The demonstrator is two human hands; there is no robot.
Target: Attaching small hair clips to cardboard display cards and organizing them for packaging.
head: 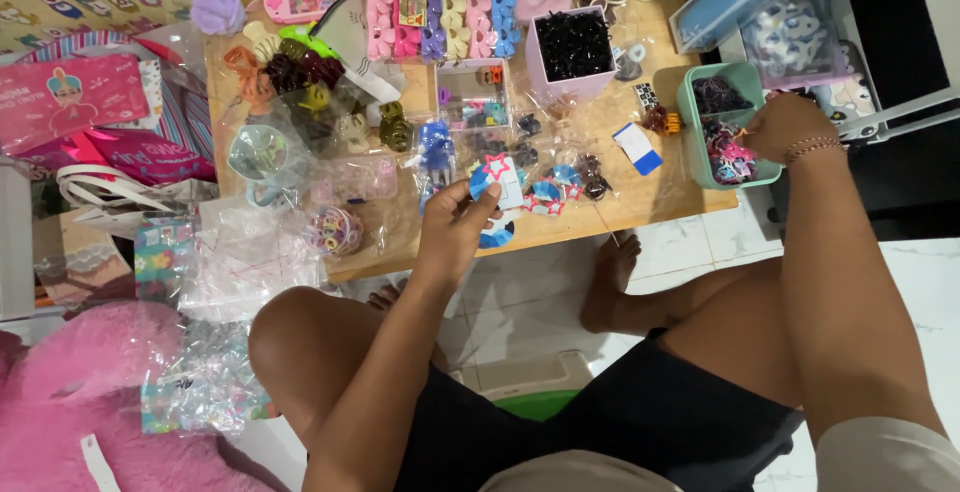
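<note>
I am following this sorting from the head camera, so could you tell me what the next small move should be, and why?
Probably the right hand should lift one small clip out of the green tray. Its fingers are already down in the tray among the clips, while the left hand holds a blue card with a star over the wooden table.

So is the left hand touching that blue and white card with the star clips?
Touching. The head view shows the left hand pinching the star clip card between thumb and fingertips above the wooden table.
</note>
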